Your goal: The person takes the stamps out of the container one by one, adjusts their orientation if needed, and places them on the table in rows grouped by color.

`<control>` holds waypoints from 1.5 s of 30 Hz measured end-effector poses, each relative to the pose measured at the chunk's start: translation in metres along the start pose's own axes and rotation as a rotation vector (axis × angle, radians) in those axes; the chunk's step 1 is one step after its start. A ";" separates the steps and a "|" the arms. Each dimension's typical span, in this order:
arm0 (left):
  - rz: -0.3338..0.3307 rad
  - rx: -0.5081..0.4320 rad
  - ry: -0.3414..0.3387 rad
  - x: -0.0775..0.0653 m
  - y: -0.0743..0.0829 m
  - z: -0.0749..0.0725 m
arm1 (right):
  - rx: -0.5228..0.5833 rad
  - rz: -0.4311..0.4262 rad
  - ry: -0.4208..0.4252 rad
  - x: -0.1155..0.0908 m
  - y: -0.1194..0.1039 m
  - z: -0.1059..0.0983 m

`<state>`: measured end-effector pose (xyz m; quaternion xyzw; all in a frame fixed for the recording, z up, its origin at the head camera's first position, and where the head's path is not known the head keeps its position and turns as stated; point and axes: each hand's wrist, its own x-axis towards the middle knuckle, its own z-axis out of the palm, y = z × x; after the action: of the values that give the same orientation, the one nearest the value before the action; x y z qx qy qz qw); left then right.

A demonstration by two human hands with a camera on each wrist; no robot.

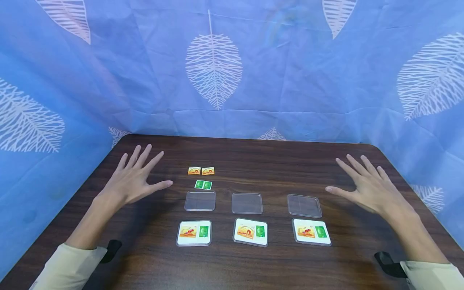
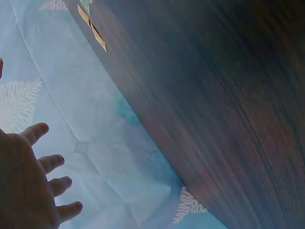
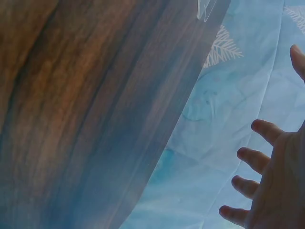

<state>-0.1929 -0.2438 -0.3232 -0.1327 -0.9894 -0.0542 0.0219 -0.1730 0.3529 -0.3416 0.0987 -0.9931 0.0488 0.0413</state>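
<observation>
My left hand (image 1: pixel 132 179) is spread wide over the left side of the table, fingers straight, holding nothing. Across from it, my right hand (image 1: pixel 371 189) is spread the same way on the right. Between them lie two orange stamps (image 1: pixel 193 171) and, nearer, a pair of green stamps (image 1: pixel 203 185). Below these is a row of three clear plastic covers, left (image 1: pixel 200 201), middle (image 1: pixel 247 203) and right (image 1: pixel 304 206). In front lie three white cards in clear cases, left (image 1: pixel 193 240), middle (image 1: pixel 250 240) and right (image 1: pixel 311 240), each bearing an orange and a green stamp.
The dark wooden table (image 1: pixel 275 266) has rounded far corners. A blue cloth with white leaf prints (image 1: pixel 145 68) hangs behind it and along both sides. Black straps, left (image 1: pixel 111 250) and right (image 1: pixel 389 265), show at the cream sleeves.
</observation>
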 end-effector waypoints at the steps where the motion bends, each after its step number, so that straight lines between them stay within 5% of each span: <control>1: -0.001 0.002 -0.001 0.000 0.000 0.000 | -0.002 -0.003 0.000 0.000 -0.001 0.000; 18: 0.079 -0.025 -0.024 0.001 0.019 -0.005 | 0.194 -0.099 -0.061 -0.007 -0.011 -0.001; 28: 0.139 -0.050 -0.022 0.012 0.038 -0.001 | 0.424 -0.423 0.161 -0.013 -0.013 0.019; 36: 0.222 -0.037 -0.009 0.018 0.058 0.004 | 0.649 -0.543 0.069 -0.027 -0.012 0.037; 45: 0.356 0.014 0.045 0.021 0.091 0.003 | 0.645 -0.567 -0.007 -0.038 -0.010 0.046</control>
<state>-0.1890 -0.1507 -0.3153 -0.3045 -0.9499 -0.0453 0.0545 -0.1368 0.3455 -0.3896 0.3758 -0.8607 0.3430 0.0168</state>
